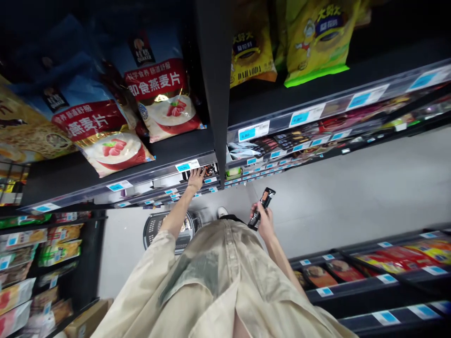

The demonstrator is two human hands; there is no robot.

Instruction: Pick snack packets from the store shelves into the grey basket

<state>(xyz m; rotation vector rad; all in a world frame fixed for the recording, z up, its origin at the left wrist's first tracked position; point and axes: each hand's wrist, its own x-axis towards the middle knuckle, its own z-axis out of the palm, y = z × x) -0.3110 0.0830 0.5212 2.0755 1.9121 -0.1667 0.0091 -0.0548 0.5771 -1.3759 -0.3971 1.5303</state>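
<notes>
My left hand (196,179) reaches into a lower shelf at the shelf post, its fingers stretched out over dark, shiny packets (210,170). Whether the fingertips touch those packets I cannot tell. Low on the right, over the floor, my right hand (262,218) is closed around a slim black packet (268,197) with an orange patch. The packet is tilted, its top end sticking out above the fingers; its kind I cannot make out. A grey shopping basket (150,232) stands on the floor below my left forearm, partly hidden by it.
Quaker oatmeal bags (165,94) fill the upper left shelf, and yellow snack bags (319,40) the upper right one. A dark upright post (213,89) divides them. More stocked shelves (352,272) run along the lower right, and others (52,249) along the left. A cardboard box (86,320) sits at lower left.
</notes>
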